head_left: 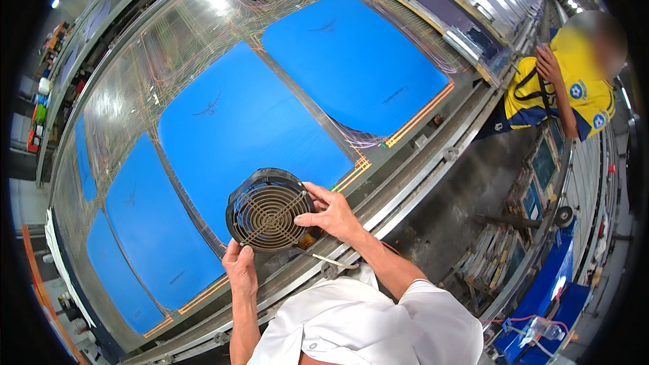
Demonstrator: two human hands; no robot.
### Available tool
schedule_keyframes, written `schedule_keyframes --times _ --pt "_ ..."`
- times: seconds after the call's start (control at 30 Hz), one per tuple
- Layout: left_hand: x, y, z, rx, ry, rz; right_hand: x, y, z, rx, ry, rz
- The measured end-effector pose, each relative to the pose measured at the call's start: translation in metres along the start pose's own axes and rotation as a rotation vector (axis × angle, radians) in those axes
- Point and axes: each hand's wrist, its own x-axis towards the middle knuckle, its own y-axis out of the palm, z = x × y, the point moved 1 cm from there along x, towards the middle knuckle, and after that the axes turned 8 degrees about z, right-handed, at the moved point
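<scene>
Between my two hands is a round black fan with a wire guard of concentric rings. My left hand pinches its lower left rim. My right hand grips the right side, with the thumb laid over the guard's edge. A pale cable runs from the fan's lower right toward my body. The fan is held over the near edge of a large blue panel with a small dark print, which lies flat on a long table.
More blue panels lie along the table. Wooden-framed screens rest at the far side. A metal rail follows the table's near edge. At the right stands a person in a yellow shirt. Stacked frames sit below.
</scene>
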Motion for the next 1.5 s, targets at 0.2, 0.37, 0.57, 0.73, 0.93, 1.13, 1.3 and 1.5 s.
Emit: schedule_keyframes --times 0.2,0.37,0.57,0.73,0.93,1.13,1.3,1.5 --pt "-0.008 0.048 -0.028 0.026 -0.018 0.001 -0.033 -0.007 0.052 -0.058 0.062 -0.067" --pt "0.001 0.125 -0.026 0.049 -0.034 0.023 -0.062 -0.069 0.088 -0.077 0.043 -0.168" --pt "0.043 0.253 -0.005 0.011 -0.131 0.144 -0.076 -0.186 0.145 -0.067 -0.002 -0.283" --pt "0.085 0.344 0.025 0.014 -0.037 0.206 -0.066 -0.287 0.184 -0.053 -0.034 -0.246" --pt "0.134 0.397 0.034 0.032 -0.048 0.184 -0.03 -0.35 0.202 -0.066 0.012 -0.243" --pt "0.156 0.388 0.048 -0.019 -0.057 0.109 0.008 -0.355 0.194 -0.071 0.049 -0.178" --pt "0.161 0.365 0.05 0.111 -0.116 0.035 0.036 -0.345 0.186 -0.073 0.082 -0.114" --pt "0.161 0.348 0.056 0.136 -0.076 -0.038 0.051 -0.34 0.163 -0.057 0.076 -0.032"
